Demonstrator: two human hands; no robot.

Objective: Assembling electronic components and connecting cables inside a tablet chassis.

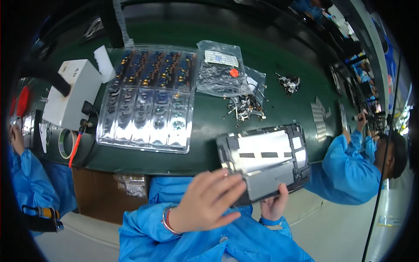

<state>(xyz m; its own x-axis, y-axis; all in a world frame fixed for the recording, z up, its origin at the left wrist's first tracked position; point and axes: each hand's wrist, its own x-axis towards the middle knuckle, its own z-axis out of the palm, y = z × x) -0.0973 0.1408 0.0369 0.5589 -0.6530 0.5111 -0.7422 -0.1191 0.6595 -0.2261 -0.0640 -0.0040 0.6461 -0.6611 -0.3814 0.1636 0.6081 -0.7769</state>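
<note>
An opened tablet-like device housing (266,159), black-framed with a silver-white inner plate and a dark grey block along its near side, is held tilted at the near edge of the green bench. My right hand (275,204) grips its near edge, thumb on top and the other fingers mostly hidden underneath. Over the near left corner of the housing, my left hand (207,203) is stretched out with its fingers apart. Its fingertips lie at or just above that corner; whether they touch cannot be made out. No part shows in the left hand.
Left of the housing lies a transparent tray (146,146) of small circuit boards. Beyond it are plastic bags (220,65), a heap of small cable parts (245,108) and another heap (288,84). A white box (72,94), tape roll (66,144) and cardboard box (96,196) stand left. Co-workers (353,170) sit at both sides.
</note>
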